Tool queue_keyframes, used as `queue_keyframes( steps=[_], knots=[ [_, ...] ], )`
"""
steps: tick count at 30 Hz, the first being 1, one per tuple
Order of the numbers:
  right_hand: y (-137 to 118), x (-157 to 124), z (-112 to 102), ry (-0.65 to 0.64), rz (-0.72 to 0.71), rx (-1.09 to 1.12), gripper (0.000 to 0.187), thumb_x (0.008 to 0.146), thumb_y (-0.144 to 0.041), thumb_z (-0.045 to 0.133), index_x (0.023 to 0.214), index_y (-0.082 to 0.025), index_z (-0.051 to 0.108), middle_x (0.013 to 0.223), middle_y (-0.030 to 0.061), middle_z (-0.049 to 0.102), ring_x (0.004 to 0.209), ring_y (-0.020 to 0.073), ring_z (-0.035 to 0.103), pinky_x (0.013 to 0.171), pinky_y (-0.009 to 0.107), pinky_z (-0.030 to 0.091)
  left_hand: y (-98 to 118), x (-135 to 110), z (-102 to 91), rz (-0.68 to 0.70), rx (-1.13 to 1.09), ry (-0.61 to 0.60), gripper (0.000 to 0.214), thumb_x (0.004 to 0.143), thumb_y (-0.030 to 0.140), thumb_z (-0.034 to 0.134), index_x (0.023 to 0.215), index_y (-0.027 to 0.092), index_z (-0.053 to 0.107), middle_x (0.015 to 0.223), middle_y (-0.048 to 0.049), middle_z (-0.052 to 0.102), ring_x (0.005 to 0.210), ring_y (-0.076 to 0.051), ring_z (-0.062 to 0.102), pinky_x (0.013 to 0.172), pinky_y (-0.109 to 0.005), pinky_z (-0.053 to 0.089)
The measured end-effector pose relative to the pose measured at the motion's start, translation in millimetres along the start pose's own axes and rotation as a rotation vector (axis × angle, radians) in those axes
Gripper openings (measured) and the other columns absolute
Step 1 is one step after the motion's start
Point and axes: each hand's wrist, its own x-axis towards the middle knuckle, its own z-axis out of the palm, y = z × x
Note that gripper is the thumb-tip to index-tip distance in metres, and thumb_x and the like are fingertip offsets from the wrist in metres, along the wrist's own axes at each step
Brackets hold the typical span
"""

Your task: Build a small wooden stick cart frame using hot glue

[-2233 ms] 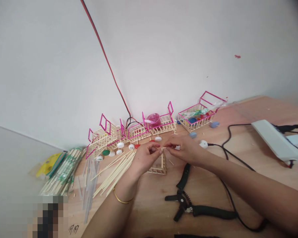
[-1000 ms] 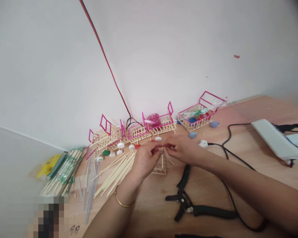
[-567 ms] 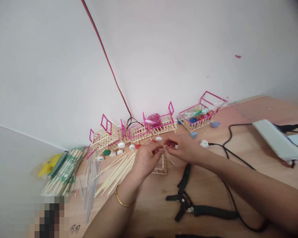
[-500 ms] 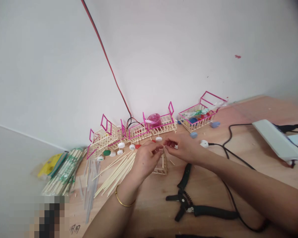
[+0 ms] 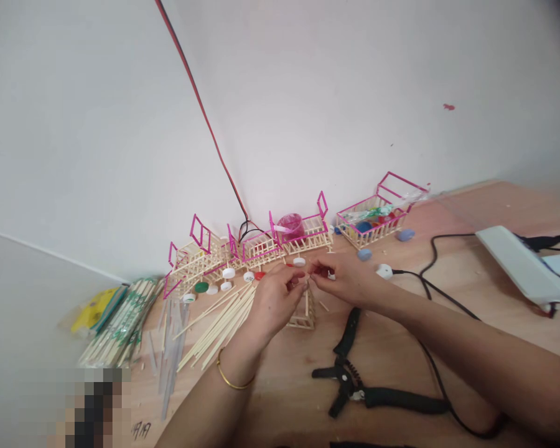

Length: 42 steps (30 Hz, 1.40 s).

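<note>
A small frame of pale wooden sticks [image 5: 301, 322] stands on the table, partly covered by my left hand [image 5: 274, 300]. The thumb and fingers of that hand are pinched at the frame's upper end, beside an upright stick. Opposite it, my right hand [image 5: 340, 278] is closed in a pinch, its fingertips nearly meeting the left ones. What lies between the right fingertips is too small to make out. Loose wooden sticks [image 5: 217, 333] lie left of my left hand. Black-handled cutting pliers [image 5: 345, 376] rest spread apart in front of the right hand.
Stick baskets with magenta rims [image 5: 371, 221] line the wall, one holding a pink cup [image 5: 290, 227]. Bottle caps [image 5: 201, 287] lie before them. Clear glue sticks [image 5: 170, 361] and bagged sticks [image 5: 121, 323] are at left. A black cable [image 5: 452, 305] and white device [image 5: 518, 264] sit right.
Both hands stay pinched at the top of the small frame, with only a slight shift of the right fingers. The view has moved a little; the other objects look unchanged.
</note>
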Motion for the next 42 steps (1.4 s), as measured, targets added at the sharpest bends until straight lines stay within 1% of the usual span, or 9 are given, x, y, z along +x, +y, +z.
queue_keyframes(
  steps=[7, 12, 16, 20, 26, 35, 42],
  knots=[
    [1.7, -0.3, 2.3, 0.019, -0.023, -0.032, 0.013, 0.078, -0.019, 0.053, 0.083, -0.017, 0.064, 0.071, 0.0015, 0.064, 0.065, 0.0142, 0.055, 0.06, 0.026, 0.041, -0.6, 0.3, 1.3, -0.007, -0.039, 0.002, 0.021, 0.08, 0.017, 0.061, 0.099, 0.021, 0.067, 0.081, -0.0019, 0.061, 0.077, -0.015, 0.055, 0.069, -0.025, 0.043],
    [1.6, -0.2, 2.1, 0.018, -0.035, -0.049, 0.012, 0.078, -0.019, 0.052, 0.081, -0.017, 0.064, 0.07, 0.002, 0.063, 0.065, 0.0147, 0.055, 0.061, 0.026, 0.04, -0.9, 1.7, 3.8, -0.008, -0.052, 0.032, 0.018, 0.083, 0.018, 0.057, 0.097, 0.02, 0.068, 0.083, -0.0028, 0.064, 0.079, -0.015, 0.057, 0.073, -0.027, 0.044],
    [0.9, -0.9, 2.0, 0.017, -0.031, -0.06, 0.012, 0.078, -0.018, 0.053, 0.082, -0.017, 0.064, 0.071, 0.0022, 0.064, 0.066, 0.015, 0.056, 0.061, 0.026, 0.04, -0.9, 2.6, 6.7, 0.012, -0.085, 0.06, 0.019, 0.084, 0.015, 0.056, 0.097, 0.02, 0.069, 0.086, -0.0034, 0.065, 0.082, -0.015, 0.057, 0.075, -0.027, 0.045],
    [-1.8, -1.5, 0.8, 0.017, -0.028, -0.08, 0.013, 0.078, -0.018, 0.053, 0.083, -0.017, 0.065, 0.071, 0.0025, 0.064, 0.066, 0.015, 0.056, 0.062, 0.026, 0.04, -1.0, 2.1, 10.2, 0.022, -0.111, 0.084, 0.018, 0.083, 0.013, 0.057, 0.094, 0.019, 0.069, 0.083, -0.0032, 0.064, 0.08, -0.014, 0.056, 0.072, -0.025, 0.044],
    [-3.9, -1.6, -0.5, 0.017, -0.026, -0.086, 0.014, 0.078, -0.017, 0.053, 0.085, -0.017, 0.066, 0.073, 0.003, 0.066, 0.067, 0.0154, 0.057, 0.062, 0.027, 0.041, -3.2, 3.1, 14.8, -0.035, -0.144, 0.087, 0.015, 0.08, 0.014, 0.058, 0.09, 0.017, 0.07, 0.076, -0.0019, 0.059, 0.07, -0.012, 0.053, 0.063, -0.023, 0.041],
    [0.0, -1.4, 1.8, 0.024, -0.049, -0.075, 0.013, 0.078, -0.017, 0.054, 0.084, -0.017, 0.065, 0.072, 0.0024, 0.065, 0.067, 0.0151, 0.057, 0.062, 0.027, 0.041, -3.8, 5.4, 15.3, -0.034, -0.167, 0.095, 0.014, 0.077, 0.012, 0.06, 0.086, 0.017, 0.07, 0.074, -0.0013, 0.059, 0.069, -0.011, 0.052, 0.062, -0.022, 0.04],
    [0.9, -0.8, -1.2, 0.019, -0.054, -0.067, 0.011, 0.076, -0.017, 0.055, 0.085, -0.018, 0.063, 0.072, 0.0016, 0.064, 0.064, 0.0142, 0.056, 0.061, 0.026, 0.042, -4.7, 5.2, 15.6, -0.045, -0.182, 0.1, 0.013, 0.078, 0.014, 0.061, 0.085, 0.018, 0.071, 0.08, -0.0025, 0.061, 0.071, -0.011, 0.053, 0.065, -0.023, 0.043]
  ],
)
